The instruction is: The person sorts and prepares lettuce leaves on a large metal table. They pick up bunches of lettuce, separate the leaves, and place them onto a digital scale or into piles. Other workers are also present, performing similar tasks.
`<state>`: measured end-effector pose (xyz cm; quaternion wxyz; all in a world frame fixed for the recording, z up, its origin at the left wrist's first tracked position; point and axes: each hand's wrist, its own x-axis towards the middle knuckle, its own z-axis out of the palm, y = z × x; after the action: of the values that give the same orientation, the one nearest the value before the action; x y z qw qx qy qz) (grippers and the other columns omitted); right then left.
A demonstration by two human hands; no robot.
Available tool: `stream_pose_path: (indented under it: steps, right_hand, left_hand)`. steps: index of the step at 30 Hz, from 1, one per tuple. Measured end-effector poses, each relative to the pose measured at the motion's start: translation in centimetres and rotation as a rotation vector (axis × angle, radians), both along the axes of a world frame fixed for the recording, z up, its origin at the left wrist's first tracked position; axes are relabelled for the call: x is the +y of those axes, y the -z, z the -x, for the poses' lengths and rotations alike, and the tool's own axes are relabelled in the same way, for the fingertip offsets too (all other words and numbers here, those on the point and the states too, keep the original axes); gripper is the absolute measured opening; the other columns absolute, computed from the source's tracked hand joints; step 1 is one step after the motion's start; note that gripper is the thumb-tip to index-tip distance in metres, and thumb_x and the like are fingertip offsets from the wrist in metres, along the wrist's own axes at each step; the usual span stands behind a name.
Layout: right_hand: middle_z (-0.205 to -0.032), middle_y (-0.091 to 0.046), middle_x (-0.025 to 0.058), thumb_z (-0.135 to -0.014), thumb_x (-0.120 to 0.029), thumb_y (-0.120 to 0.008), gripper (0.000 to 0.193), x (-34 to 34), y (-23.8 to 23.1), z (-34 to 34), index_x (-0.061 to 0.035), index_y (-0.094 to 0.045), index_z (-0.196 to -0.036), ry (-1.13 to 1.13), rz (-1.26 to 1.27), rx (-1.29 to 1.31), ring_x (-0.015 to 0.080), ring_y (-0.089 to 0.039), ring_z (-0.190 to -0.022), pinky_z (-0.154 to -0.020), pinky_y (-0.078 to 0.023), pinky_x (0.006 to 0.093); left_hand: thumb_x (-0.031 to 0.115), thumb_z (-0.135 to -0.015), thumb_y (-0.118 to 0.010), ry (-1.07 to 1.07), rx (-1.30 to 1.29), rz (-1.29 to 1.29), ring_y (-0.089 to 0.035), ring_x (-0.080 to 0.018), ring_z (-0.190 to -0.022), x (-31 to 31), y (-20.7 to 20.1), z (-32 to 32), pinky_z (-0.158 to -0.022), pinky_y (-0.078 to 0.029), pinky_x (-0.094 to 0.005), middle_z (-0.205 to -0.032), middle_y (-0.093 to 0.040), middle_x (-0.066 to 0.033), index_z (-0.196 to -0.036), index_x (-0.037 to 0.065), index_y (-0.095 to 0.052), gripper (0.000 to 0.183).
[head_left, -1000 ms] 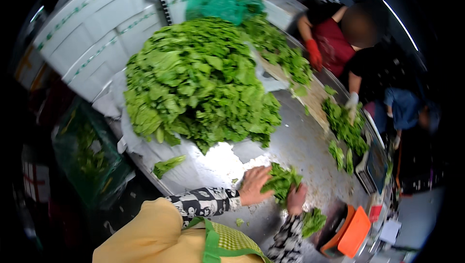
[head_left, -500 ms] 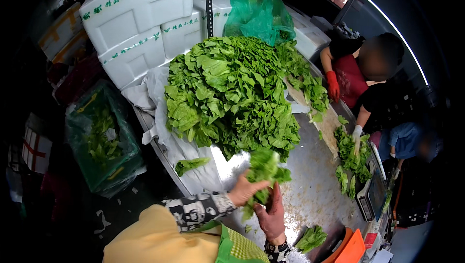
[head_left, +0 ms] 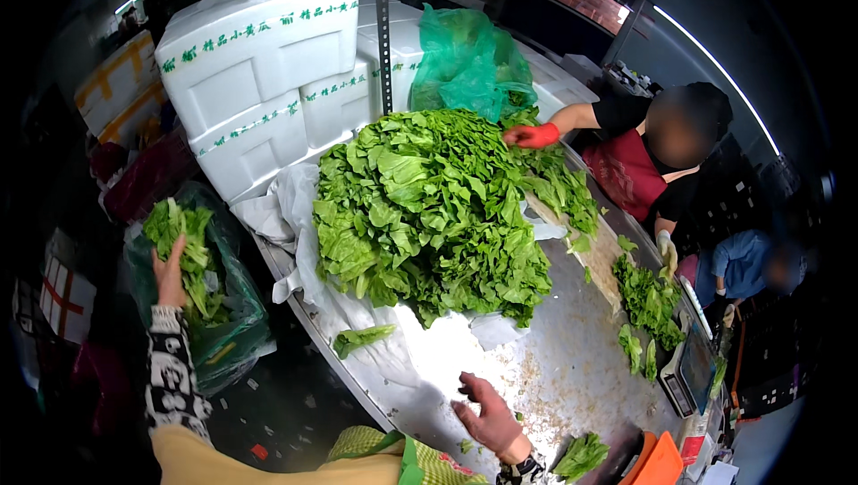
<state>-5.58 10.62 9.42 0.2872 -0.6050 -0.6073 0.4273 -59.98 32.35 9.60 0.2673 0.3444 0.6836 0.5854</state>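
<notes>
Far to the left, my left hand grips a bunch of lettuce leaves, its fingers partly hidden by them. The leaves are over a crate lined with green plastic, which has more leaves inside. Above the near part of the metal table, my right hand is open and bare, fingers apart. A big heap of green lettuce stands in front of me on the table. One loose leaf lies on the white plastic sheet, and a small lettuce piece rests right of my right hand.
White foam boxes are stacked behind the heap at left, beside a metal post. A green plastic bag sits at the back. Across the table a co-worker in a red apron reaches toward the lettuce. A scale and orange container stand right.
My left hand has carried the lettuce from over the table to the crate at left. My right hand has let go and opened. The co-worker's red-gloved hand has moved toward the heap.
</notes>
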Motion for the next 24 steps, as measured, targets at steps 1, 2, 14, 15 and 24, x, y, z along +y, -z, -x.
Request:
stream_pose_path:
  steps: [1, 2, 14, 15, 24]
  right_hand:
    - [-0.121, -0.055, 0.0210, -0.091, -0.020, -0.066, 0.056, -0.7, 0.6, 0.3, 0.0018, -0.043, -0.137, -0.028, 0.064, 0.028, 0.0295, -0.061, -0.108, -0.090, -0.050, 0.0385]
    - [-0.121, -0.056, 0.0186, -0.091, -0.022, -0.067, 0.056, -1.6, 0.9, 0.7, 0.0011, -0.044, -0.136, -0.036, 0.088, 0.032, 0.0274, -0.061, -0.108, -0.090, -0.051, 0.0371]
    - [-0.124, -0.054, 0.0248, -0.094, -0.029, -0.059, 0.053, -6.0, 3.6, -0.6, 0.0023, -0.045, -0.134, 0.013, -0.076, -0.215, 0.0382, -0.055, -0.111, -0.095, -0.046, 0.0429]
    - [-0.124, -0.054, 0.0250, -0.094, -0.029, -0.059, 0.053, -6.2, 3.2, -0.7, 0.0024, -0.045, -0.134, 0.037, -0.031, -0.193, 0.0386, -0.055, -0.111, -0.095, -0.046, 0.0430]
    - [-0.124, -0.055, 0.0200, -0.096, -0.034, -0.059, 0.053, -9.7, 6.9, -0.3, 0.0009, -0.049, -0.134, 0.072, 0.149, -0.052, 0.0336, -0.056, -0.114, -0.097, -0.046, 0.0385]
  left_hand:
    - [0.048, -0.078, -0.077, -0.181, 0.292, 0.078, -0.047, -0.0318, -0.127, 1.4, 0.7, 2.9, -0.102, -0.043, -0.0417, -0.140, -0.045, -0.0206, -0.146, -0.002, -0.030, 0.096]
    - [0.050, -0.077, -0.078, -0.393, 0.226, 0.372, -0.024, -0.0355, -0.141, 3.0, 1.5, 4.8, -0.113, -0.027, -0.0449, -0.152, -0.024, -0.0241, -0.151, -0.001, -0.016, 0.109]
    - [0.024, -0.073, -0.075, 1.025, 1.117, -0.699, -0.039, -0.0396, -0.135, 8.7, -10.0, -41.0, -0.109, -0.034, -0.0497, -0.148, -0.040, -0.0170, -0.142, 0.011, -0.041, 0.078]
    - [0.022, -0.074, -0.072, 1.042, 1.147, -0.510, -0.031, -0.0439, -0.139, 9.8, -10.0, -42.4, -0.109, -0.031, -0.0579, -0.152, -0.032, -0.0190, -0.146, 0.015, -0.036, 0.081]
    - [0.014, -0.068, -0.075, 0.963, 1.548, -0.051, -0.050, -0.0426, -0.119, 17.7, -11.4, -45.0, -0.087, -0.051, -0.0543, -0.134, -0.046, -0.0169, -0.137, 0.021, -0.044, 0.076]
